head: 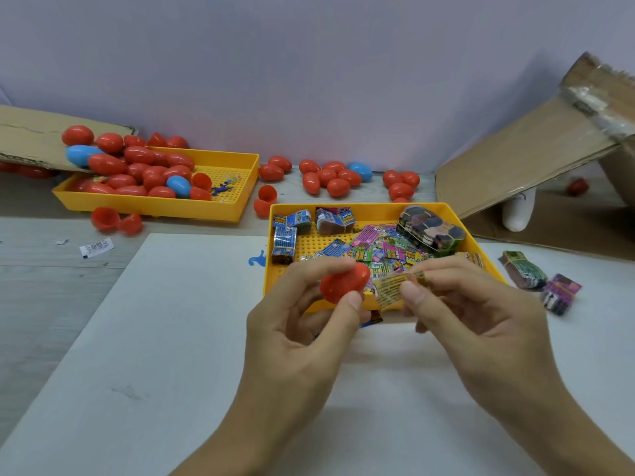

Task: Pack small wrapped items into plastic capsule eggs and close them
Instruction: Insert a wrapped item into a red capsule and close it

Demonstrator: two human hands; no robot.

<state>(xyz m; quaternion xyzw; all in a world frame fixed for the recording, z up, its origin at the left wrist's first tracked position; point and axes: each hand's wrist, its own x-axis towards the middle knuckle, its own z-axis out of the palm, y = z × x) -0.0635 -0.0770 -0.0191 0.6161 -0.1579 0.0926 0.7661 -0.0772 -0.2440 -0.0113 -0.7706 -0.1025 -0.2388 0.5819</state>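
Red egg half sits in my left hand, pinched between thumb and fingers just above the near edge of the front yellow tray. My right hand pinches a small wrapped item, yellowish printed wrapper, held right beside the egg half, touching or nearly so; can't tell if it's inside yet. Both grips closed on their things, nothing loose in the fingers.

Progress, my read: mid-run. Lots of closed eggs, red plus a couple of blue, lie on the tabletop behind the front tray, and more are heaped in the back yellow tray; whether those are packed I can't tell. A few open red halves lie near the back tray, so some are waiting. Front tray holds plenty of loose wrapped items and banded bundles; two more bundles sit on the white sheet to the right. So lots left. This egg: item goes in, then the other half has to go on and snap shut; I don't see that half in either hand.

Pose: both hands raised over the white sheet, palms turned inward toward each other, forearms coming in from the bottom edge, fingertips meeting at the middle. Left thumb on the near side of the egg half, fingers curled over its top. Right thumb and forefinger on the wrapper, other fingers curled under.
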